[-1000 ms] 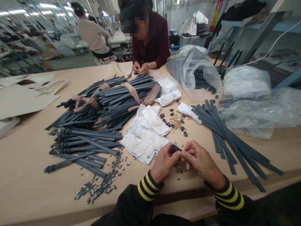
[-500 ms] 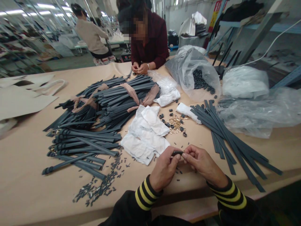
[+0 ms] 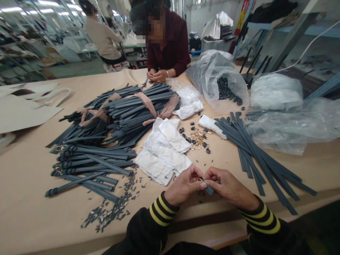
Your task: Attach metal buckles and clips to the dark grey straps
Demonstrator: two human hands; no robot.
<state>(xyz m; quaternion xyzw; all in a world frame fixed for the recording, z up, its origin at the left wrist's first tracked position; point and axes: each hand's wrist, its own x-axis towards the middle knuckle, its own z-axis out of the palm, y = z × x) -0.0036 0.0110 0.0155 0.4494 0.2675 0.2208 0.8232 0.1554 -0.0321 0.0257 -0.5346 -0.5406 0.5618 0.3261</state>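
In front of me, a dark blue-grey strap [image 3: 209, 190] with a small gold-coloured buckle [image 3: 201, 178] is between my two hands. My left hand [image 3: 184, 184] pinches the strap beside the buckle with thumb and fingers. Close against it, my right hand [image 3: 225, 186] is closed on the same strap, its fingertips meeting the left thumb. Most of the strap is hidden behind the fingers. Just beyond my hands are loose gold buckles [image 3: 198, 139] mixed with small dark loops [image 3: 208, 151]. To their left lie white cloths [image 3: 162, 156].
Bundles of dark straps [image 3: 130, 113] and finished-looking buckled straps [image 3: 90, 159] cover the left. Small dark pieces [image 3: 111, 214] are scattered nearer me. Loose straps [image 3: 255, 152] fan out right, near clear plastic bags [image 3: 287, 127]. Across the table a co-worker [image 3: 168, 46] bends over their hands.
The strap has turned in my fingers, so the gold buckle and a flat strap piece now show. My hands have shifted slightly, and the view has moved a little.
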